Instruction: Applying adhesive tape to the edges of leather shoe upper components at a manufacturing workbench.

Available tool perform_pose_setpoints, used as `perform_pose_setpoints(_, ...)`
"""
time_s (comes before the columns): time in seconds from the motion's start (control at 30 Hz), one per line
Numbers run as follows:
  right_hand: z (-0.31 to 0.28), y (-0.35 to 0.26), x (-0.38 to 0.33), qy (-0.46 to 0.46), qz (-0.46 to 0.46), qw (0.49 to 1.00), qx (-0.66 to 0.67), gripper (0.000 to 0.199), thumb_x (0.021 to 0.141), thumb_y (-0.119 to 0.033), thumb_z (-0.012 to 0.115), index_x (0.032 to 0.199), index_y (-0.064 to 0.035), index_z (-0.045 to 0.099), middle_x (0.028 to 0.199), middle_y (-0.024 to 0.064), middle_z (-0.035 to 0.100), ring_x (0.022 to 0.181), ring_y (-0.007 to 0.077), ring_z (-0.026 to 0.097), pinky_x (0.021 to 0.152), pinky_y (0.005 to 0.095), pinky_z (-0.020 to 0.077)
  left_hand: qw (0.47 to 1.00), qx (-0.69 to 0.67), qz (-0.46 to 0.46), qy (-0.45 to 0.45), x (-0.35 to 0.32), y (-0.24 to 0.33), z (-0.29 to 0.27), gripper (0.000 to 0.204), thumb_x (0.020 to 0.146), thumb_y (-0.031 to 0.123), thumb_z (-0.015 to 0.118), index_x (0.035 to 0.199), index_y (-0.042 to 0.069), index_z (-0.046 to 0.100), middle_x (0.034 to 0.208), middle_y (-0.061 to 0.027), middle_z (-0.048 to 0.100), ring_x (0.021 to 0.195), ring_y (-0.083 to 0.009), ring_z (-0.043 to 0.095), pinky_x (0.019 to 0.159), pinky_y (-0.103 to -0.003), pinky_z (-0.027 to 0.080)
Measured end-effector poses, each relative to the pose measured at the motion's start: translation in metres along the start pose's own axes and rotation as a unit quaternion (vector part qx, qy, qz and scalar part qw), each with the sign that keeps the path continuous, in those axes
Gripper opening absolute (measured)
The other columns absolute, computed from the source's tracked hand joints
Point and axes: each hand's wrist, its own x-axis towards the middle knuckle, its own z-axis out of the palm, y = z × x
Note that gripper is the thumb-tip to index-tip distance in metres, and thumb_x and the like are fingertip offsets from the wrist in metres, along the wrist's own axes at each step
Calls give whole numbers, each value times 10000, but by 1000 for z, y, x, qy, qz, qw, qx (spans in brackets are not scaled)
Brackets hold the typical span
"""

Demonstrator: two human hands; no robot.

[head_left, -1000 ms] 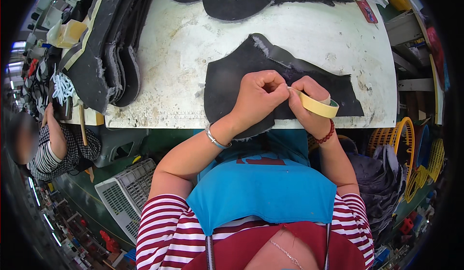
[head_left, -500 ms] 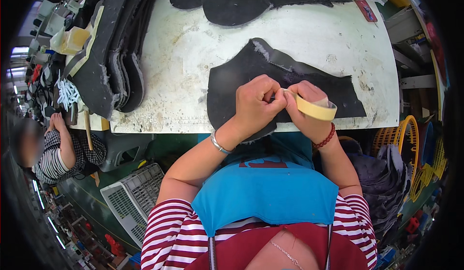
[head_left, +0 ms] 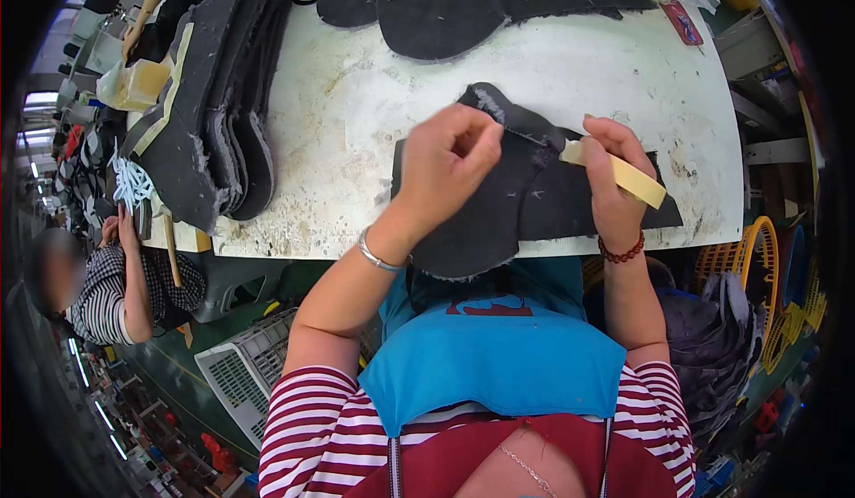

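A dark grey, frayed-edged fabric piece (head_left: pixel 476 231) lies at the table's near edge, with a seam and a fuzzy pale strip on its upper part. Over its left side, my left hand (head_left: pixel 450 155) is closed in a pinch; what its fingertips hold, if anything, is too small to make out. To the right, my right hand (head_left: pixel 621 186) grips a narrow roll of cream masking tape (head_left: pixel 634 180), whose short loose end points toward the seam. The hands are apart, and the right hand hides part of the fabric's right end.
Stacked dark fabric pieces (head_left: pixel 200 142) stand at the left of the white table (head_left: pixel 347 142); more dark pieces (head_left: pixel 436 12) lie at the far side. A yellowish block (head_left: pixel 147 82) sits far left. A co-worker (head_left: pixel 107 293) sits at left. Below are a pale crate (head_left: pixel 236 373) and yellow basket (head_left: pixel 757 262).
My hands have separated from their meeting point at the tape: the left moved up and left, the right moved right with the roll. The roll has turned edge-on.
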Motion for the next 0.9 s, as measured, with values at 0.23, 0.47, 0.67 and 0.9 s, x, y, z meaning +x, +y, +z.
perform_pose_setpoints(0.23, 11, -1, 3, -34, 24, 998, -41, 239, 983, 18, 652, 1219, -11, 683, 885, 8, 706, 788, 36, 608, 719, 211, 495, 959, -182, -156, -149, -3, 5, 9, 385, 1051, 290, 568, 1271, 13, 720, 1090, -80, 755, 773, -93, 691, 606, -225, 506)
perform_pose_setpoints(0.47, 18, -1, -4, -50, -6, 994, -94, 253, 957, 30, 667, 1203, -26, 689, 866, 32, 712, 757, 52, 615, 694, 232, 510, 968, -153, -173, -96, -2, 2, 22, 221, 990, 191, 735, 1107, 4, 742, 912, -51, 754, 649, -74, 676, 547, -206, 499)
perform_pose_setpoints(0.67, 18, 2, -7, -59, -59, 990, -116, 271, 941, 35, 676, 1205, -25, 686, 852, 40, 701, 742, 77, 632, 684, 251, 522, 930, -279, -220, -95, -5, -2, 26, 163, 1027, 166, 698, 1030, 6, 726, 854, -50, 736, 648, -79, 685, 518, -195, 478)
perform_pose_setpoints(0.9, -8, 12, -8, -52, -188, 924, -329, 248, 974, -60, 686, 1215, -4, 677, 906, 61, 703, 814, 94, 612, 753, 216, 481, 971, -202, -128, 5, -20, 4, 20, 121, 1034, 118, 671, 1021, 3, 707, 780, -24, 713, 667, -60, 684, 551, -186, 487)
